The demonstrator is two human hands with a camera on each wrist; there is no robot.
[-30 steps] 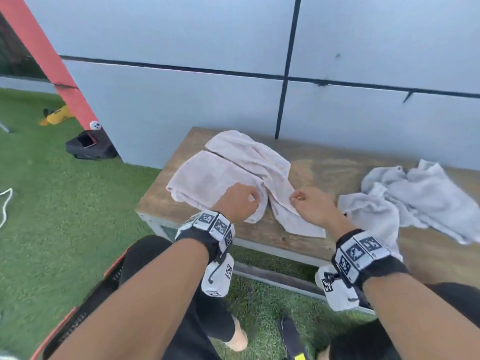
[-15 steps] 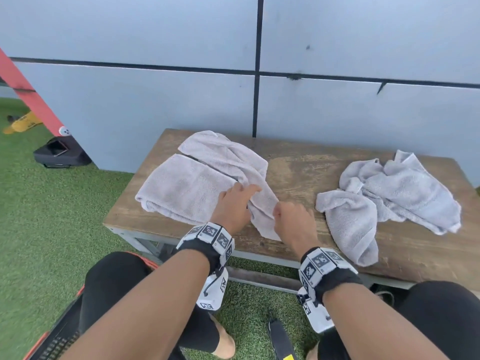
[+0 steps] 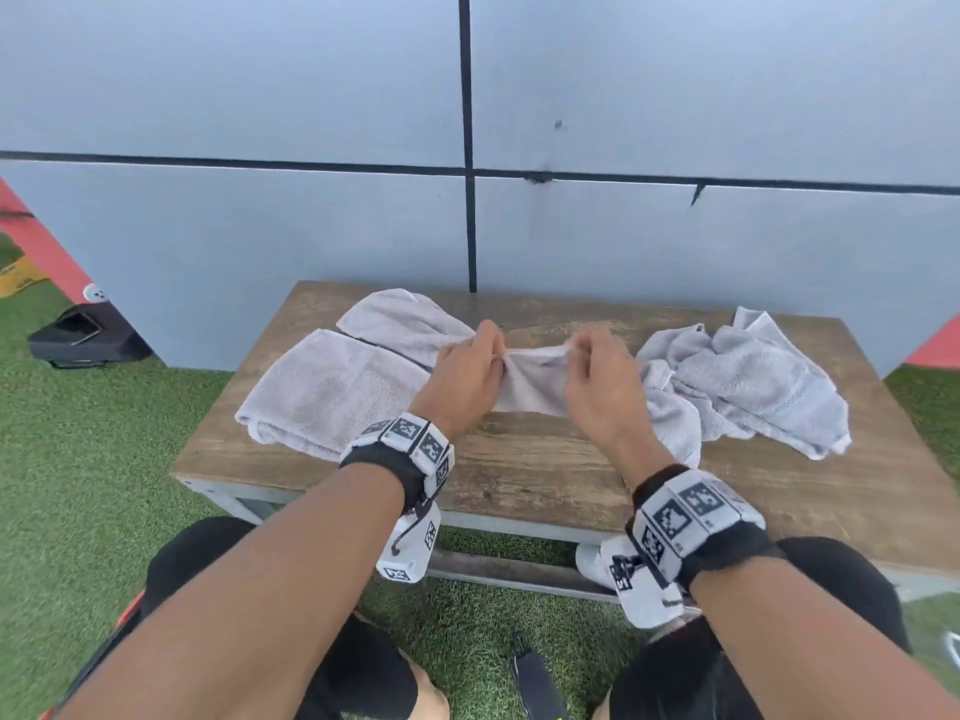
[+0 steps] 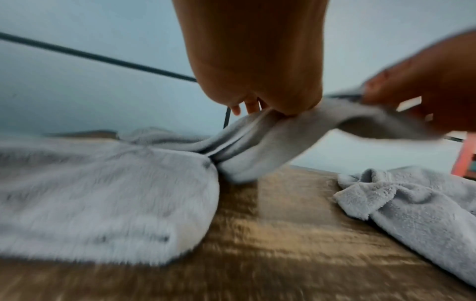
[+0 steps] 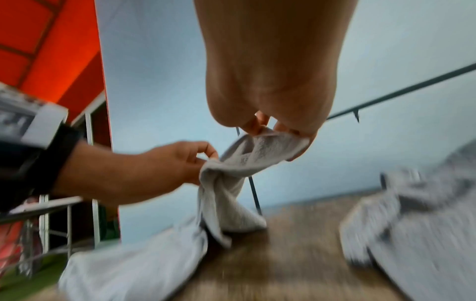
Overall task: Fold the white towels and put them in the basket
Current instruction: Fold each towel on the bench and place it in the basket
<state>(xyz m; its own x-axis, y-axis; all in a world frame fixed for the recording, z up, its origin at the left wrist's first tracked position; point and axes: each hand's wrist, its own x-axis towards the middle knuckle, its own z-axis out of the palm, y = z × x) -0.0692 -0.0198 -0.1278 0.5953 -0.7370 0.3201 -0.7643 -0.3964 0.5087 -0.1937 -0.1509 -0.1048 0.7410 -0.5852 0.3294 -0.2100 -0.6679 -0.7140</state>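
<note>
The left hand (image 3: 465, 387) pinches one end of a white towel (image 3: 332, 392) between thumb and fingers; the right hand (image 3: 597, 387) pinches the same lifted edge a short way to the right, so a short span of cloth is stretched taut between the two hands above the wooden bench (image 3: 545, 475). The raised part of this towel hangs down to the bench top at its centre, while the remainder lies partly folded on the left half of the bench, reaching toward the front-left corner and the rear edge. A second towel (image 3: 753, 381) lies crumpled on the right half of the bench, near the right edge and apart from both hands. The bench stands on green turf (image 3: 93, 459) against a grey panelled wall (image 3: 260, 200). The basket cannot be identified with certainty in any view.
</note>
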